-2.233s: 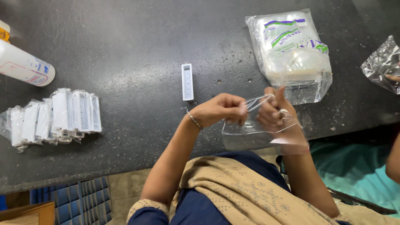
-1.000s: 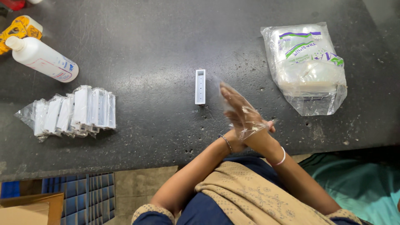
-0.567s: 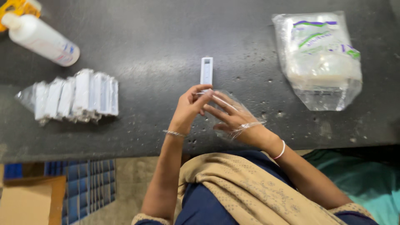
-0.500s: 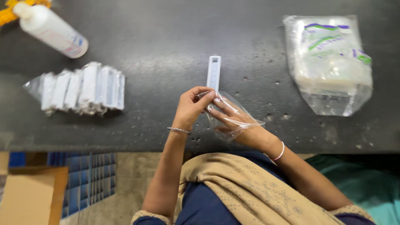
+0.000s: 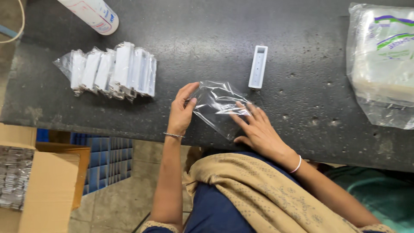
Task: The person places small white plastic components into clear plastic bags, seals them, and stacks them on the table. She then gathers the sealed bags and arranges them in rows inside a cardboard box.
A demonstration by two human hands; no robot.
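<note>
My left hand (image 5: 181, 113) pinches one edge of the small clear bag (image 5: 219, 107); my right hand (image 5: 258, 129) lies flat, fingers spread on it, on the dark surface (image 5: 207, 34). It looks thin, limp and slippery, so I'd judge the mouth edge the best hold. The white plastic piece (image 5: 258, 67) lies just beyond.

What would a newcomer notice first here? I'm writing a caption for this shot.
Both hands at the near edge of the dark table: the left hand and right hand hold a small clear plastic bag flat. Just beyond it lies a single white rectangular part; to the left, a row of bagged white parts.
</note>
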